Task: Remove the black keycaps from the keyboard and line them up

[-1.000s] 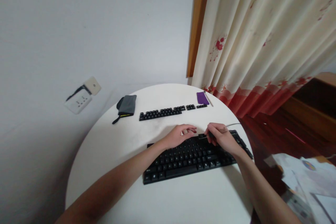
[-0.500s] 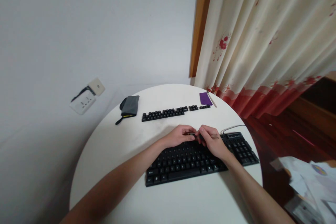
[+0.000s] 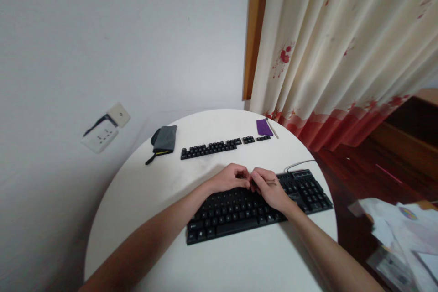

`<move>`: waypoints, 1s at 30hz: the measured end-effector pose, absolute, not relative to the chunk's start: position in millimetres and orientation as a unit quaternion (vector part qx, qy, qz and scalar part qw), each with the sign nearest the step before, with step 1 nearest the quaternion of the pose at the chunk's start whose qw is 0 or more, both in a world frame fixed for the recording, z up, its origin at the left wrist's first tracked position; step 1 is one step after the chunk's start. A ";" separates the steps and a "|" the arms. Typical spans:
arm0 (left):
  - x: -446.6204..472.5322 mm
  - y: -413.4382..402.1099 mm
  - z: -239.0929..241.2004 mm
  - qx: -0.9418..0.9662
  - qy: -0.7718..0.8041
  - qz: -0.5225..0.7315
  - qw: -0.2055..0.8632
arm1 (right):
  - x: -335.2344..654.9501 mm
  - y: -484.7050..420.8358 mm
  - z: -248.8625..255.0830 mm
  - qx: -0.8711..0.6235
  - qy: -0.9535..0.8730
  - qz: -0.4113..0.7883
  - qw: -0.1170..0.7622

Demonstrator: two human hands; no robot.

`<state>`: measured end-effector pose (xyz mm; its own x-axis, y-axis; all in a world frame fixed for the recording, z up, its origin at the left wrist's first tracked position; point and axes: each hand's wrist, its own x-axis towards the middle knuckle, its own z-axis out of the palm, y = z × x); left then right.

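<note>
Half-curled, the left hand (image 3: 230,178) and right hand (image 3: 269,188) nearly meet above a long, black plastic keyboard (image 3: 239,213) on the round, smooth white worktop (image 3: 137,198); whether either grips anything, I cannot tell. Beyond the keyboard, small blocky black plastic keycaps (image 3: 209,149) stand in rows.

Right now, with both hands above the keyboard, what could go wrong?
The loose keys lie beyond the left hand, so a careless reach might mix their order. The keyboard has its right end near the edge of the table; a push could send it over. The cable might catch the right hand.
</note>
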<state>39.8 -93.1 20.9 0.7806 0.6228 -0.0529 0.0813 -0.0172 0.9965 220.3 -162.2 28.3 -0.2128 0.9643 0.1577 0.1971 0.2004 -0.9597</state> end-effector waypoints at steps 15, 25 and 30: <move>36.4 -92.5 22.7 0.672 0.214 0.204 0.679 | 223.7 -163.0 29.4 -0.482 -0.611 0.406 0.478; 38.4 -91.0 19.3 0.669 0.228 0.218 0.673 | 217.1 -163.5 25.8 -0.504 -0.624 0.344 0.489; 38.9 -92.9 19.3 0.624 0.217 0.244 0.710 | 214.4 -164.3 28.2 -0.519 -0.585 0.342 0.521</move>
<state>38.9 -92.9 19.3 0.7866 0.6174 -0.0037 -0.0760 0.1029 0.9918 214.4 -164.3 28.2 0.0810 0.9639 0.2536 0.2511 0.2265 -0.9411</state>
